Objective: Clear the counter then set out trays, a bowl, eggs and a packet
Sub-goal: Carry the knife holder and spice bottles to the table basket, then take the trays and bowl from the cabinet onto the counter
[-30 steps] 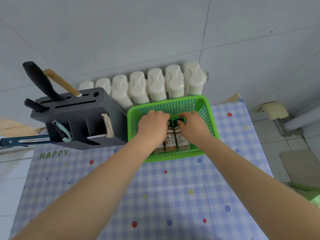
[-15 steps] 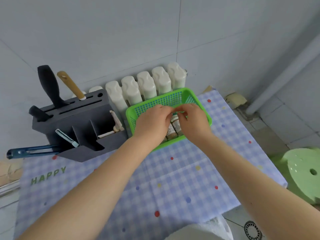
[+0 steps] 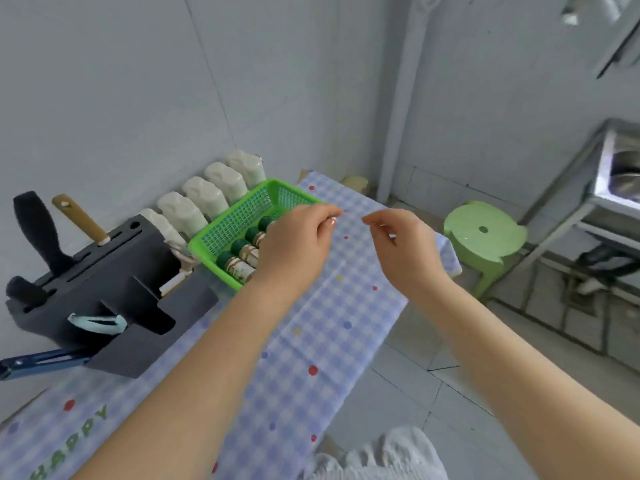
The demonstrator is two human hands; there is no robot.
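Note:
A green plastic basket (image 3: pixel 242 216) sits on the blue checked cloth (image 3: pixel 329 334) that covers the counter, near the wall. Several green-capped spice bottles (image 3: pixel 242 252) lie in a row inside it. My left hand (image 3: pixel 298 244) hovers over the basket's near right corner, its fingers loosely curled around nothing. My right hand (image 3: pixel 401 247) hangs in the air to the right of the basket, above the cloth, also loosely curled and empty. No trays, bowl, eggs or packet are in view.
A dark knife block (image 3: pixel 104 289) with handles sticking up stands left of the basket. White ribbed containers (image 3: pixel 204 199) line the wall. Beyond the counter's right edge are a green stool (image 3: pixel 485 233) and a metal sink stand (image 3: pixel 616 181).
Both hands have lifted out of the basket and drawn apart, the right one moving off to the right. The view has swung right, showing the stool and sink.

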